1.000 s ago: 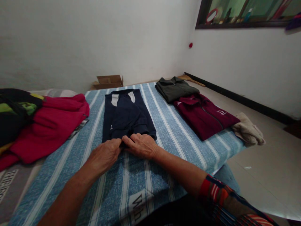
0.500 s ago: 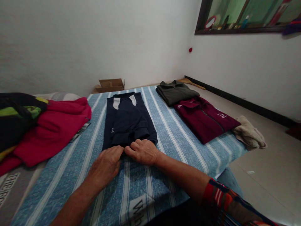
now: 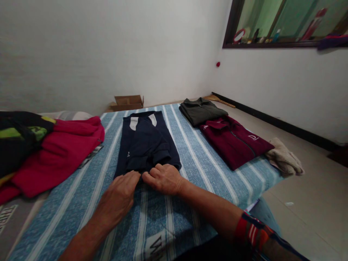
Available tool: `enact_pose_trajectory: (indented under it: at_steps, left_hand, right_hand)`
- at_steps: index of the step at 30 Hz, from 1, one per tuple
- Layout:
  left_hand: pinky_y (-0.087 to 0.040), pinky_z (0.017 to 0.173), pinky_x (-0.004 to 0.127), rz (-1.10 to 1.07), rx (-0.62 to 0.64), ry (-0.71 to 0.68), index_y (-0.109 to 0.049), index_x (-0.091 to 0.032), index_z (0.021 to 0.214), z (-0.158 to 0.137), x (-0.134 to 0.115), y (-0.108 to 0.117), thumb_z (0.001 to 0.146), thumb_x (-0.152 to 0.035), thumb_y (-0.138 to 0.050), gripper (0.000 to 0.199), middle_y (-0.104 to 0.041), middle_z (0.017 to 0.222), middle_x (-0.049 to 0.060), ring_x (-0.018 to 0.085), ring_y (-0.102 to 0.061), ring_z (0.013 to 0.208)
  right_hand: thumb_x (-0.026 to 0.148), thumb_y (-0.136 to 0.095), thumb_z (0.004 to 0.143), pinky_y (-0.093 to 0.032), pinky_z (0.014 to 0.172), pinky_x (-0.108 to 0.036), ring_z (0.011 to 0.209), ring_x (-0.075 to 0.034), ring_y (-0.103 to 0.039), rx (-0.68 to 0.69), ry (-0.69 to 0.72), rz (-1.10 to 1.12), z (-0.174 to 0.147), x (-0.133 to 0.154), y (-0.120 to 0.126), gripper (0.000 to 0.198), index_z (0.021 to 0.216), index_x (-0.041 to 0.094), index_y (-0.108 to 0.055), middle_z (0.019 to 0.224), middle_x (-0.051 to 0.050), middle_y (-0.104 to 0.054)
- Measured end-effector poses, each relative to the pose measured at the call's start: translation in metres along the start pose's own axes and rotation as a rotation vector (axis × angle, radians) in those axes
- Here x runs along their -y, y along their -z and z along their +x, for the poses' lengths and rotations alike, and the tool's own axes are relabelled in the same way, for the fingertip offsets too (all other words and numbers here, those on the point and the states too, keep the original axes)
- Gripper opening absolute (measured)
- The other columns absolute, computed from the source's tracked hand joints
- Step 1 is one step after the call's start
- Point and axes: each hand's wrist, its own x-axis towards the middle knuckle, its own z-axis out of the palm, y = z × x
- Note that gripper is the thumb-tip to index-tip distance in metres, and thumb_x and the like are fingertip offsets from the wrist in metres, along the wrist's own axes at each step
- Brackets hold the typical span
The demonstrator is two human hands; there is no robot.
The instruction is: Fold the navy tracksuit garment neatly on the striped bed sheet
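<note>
While both hands meet at near hem of navy garment (image 3: 146,143), left hand (image 3: 119,197) lies flat, fingers together on hem; right hand (image 3: 163,178) curled, fingertips pinching cloth edge. Garment folded lengthwise, mid striped blue sheet (image 3: 190,145); maroon jacket (image 3: 235,139) well right.

Red sleeve (image 3: 257,232) with dark and white stripes.

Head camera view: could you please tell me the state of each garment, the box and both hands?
Navy garment: folded lengthwise, flat on the bed.
Maroon jacket: folded, zipped.
Olive jacket: folded.
Red garment: unfolded, heaped.
Cardboard box: flaps open.
Left hand: fingers at the navy hem.
Right hand: fingers curled on the hem.
</note>
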Motion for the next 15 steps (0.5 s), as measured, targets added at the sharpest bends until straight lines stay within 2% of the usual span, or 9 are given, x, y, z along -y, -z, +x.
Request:
enact_pose_trajectory:
  at_steps: [9,15]
  left_hand:
    - [-0.045,0.095,0.039,0.066,-0.100,-0.087,-0.055,-0.014,0.109,-0.002,-0.003,0.009,0.076,-0.002,-0.032,0.042,-0.065,0.112,0.011,0.024,-0.058,0.110]
    - [-0.048,0.090,0.038,0.071,-0.187,-0.155,-0.057,-0.012,0.108,-0.008,-0.014,0.024,0.079,-0.003,-0.033,0.038,-0.067,0.106,0.013,0.024,-0.062,0.103]
  right_hand:
    - [0.021,-0.031,0.098,-0.036,0.051,-0.029,0.072,-0.017,-0.052,-0.067,-0.002,-0.008,-0.002,-0.002,0.012,0.020,0.105,0.019,-0.050,0.076,-0.001,-0.055]
    - [0.021,-0.035,0.097,-0.030,0.048,-0.030,0.066,-0.016,-0.049,-0.138,0.002,-0.007,-0.010,0.006,0.030,0.018,0.102,0.018,-0.053,0.071,-0.001,-0.054]
